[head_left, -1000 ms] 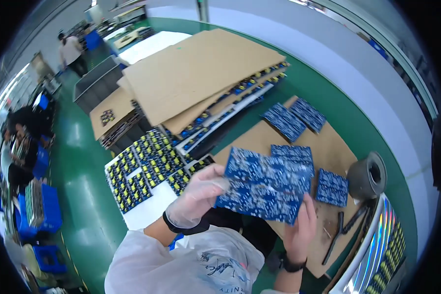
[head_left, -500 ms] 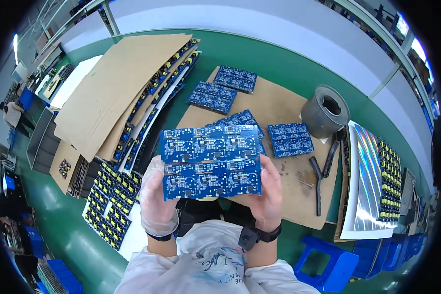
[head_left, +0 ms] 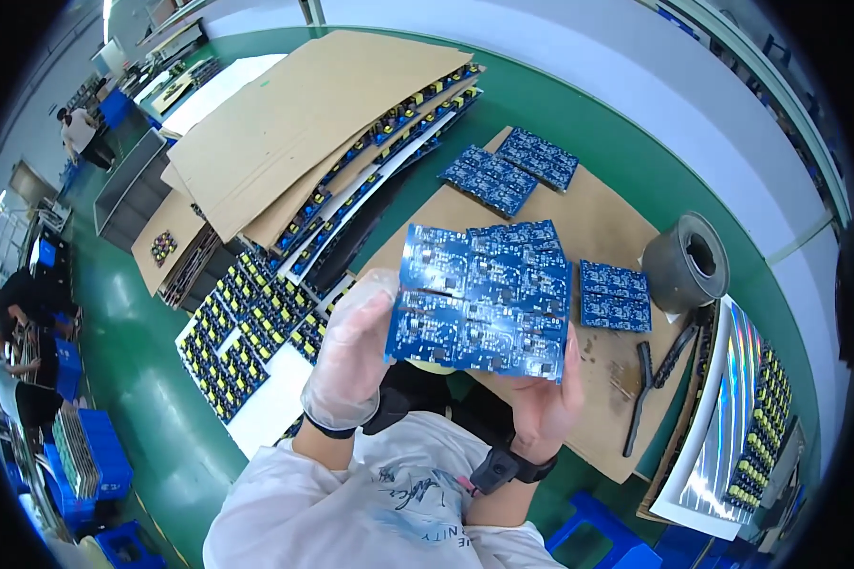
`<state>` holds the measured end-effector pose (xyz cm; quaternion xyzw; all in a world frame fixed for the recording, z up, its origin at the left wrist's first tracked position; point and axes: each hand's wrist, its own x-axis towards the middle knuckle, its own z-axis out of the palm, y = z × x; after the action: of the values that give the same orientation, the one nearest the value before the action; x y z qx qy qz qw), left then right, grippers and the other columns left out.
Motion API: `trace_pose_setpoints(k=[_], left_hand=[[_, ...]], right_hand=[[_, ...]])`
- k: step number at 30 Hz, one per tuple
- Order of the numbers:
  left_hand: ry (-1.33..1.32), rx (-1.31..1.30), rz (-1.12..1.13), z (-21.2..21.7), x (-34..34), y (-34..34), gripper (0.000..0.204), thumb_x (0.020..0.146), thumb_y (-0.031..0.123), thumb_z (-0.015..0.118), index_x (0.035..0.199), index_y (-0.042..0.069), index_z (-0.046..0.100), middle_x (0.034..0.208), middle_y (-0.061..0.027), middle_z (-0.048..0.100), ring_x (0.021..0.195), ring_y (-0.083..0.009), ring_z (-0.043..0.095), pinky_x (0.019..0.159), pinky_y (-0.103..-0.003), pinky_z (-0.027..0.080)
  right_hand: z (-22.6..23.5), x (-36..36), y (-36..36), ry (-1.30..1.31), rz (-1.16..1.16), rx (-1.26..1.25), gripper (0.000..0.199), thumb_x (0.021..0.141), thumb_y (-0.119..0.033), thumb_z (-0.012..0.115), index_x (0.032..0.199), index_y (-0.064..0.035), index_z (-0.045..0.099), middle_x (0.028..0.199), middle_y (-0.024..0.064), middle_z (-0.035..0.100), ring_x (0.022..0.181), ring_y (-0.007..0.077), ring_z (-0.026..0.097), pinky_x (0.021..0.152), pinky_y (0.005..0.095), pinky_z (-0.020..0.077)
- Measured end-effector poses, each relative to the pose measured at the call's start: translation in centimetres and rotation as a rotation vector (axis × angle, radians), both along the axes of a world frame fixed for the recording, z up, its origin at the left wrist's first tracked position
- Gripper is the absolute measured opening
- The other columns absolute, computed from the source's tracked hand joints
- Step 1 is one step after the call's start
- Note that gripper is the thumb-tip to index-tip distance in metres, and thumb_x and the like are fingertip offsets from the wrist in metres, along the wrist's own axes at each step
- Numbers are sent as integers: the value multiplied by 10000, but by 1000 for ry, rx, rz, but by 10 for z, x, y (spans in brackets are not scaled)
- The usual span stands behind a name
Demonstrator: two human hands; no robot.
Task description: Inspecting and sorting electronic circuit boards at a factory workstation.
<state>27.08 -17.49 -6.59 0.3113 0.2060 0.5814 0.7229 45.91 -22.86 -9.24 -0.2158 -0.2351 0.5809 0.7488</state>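
A blue circuit board panel, crowded with small parts, is held up over the near edge of the cardboard-covered table. My left hand, in a thin clear glove, grips its left edge. On the lower right corner is my right hand, fingers partly hidden behind the board. Another panel lies just beyond, mostly covered by the held one. Two more blue panels, one at the far edge and one beside it, rest farther back. To the right lies a single panel.
A grey metal can stands at the table's right, near a black two-handled tool on the cardboard. Cardboard-layered stacks of boards rise on the left. A shiny silver sheet is far right, above a blue stool. People appear at far left.
The view has swung left, so the table's things sit farther right in the picture. The held panel has tilted, its right side now lower, still between both hands.
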Motion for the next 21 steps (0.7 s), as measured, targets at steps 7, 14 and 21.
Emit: trace_pose_setpoints(k=[7, 14, 21], left_hand=[[1, -42, -29, 0, -1, 7, 256, 903, 195, 529, 1076, 6, 528, 1014, -73, 596, 943, -148, 585, 811, -305, 480], [25, -101, 96, 5, 1, 8, 241, 907, 201, 535, 1070, 24, 529, 999, -60, 587, 915, -144, 594, 798, -299, 484], [362, 112, 37, 2, -7, 8, 279, 861, 66, 612, 1123, 46, 520, 1060, -56, 578, 958, -101, 557, 823, -250, 455]], right_hand=[[2, -5, 0, 30, 14, -77, 375, 982, -266, 398, 1270, -31, 449, 1100, 121, 609, 886, 250, 630, 667, 385, 546], [-3, -2, 4, -8, 48, -31, 369, 963, -231, 442, 1259, -11, 425, 1046, 136, 620, 811, 272, 641, 651, 399, 550], [-11, 0, 3, -204, -95, -154, 516, 964, -286, 454, 1391, -44, 297, 1247, 149, 492, 1073, 283, 554, 774, 404, 535]])
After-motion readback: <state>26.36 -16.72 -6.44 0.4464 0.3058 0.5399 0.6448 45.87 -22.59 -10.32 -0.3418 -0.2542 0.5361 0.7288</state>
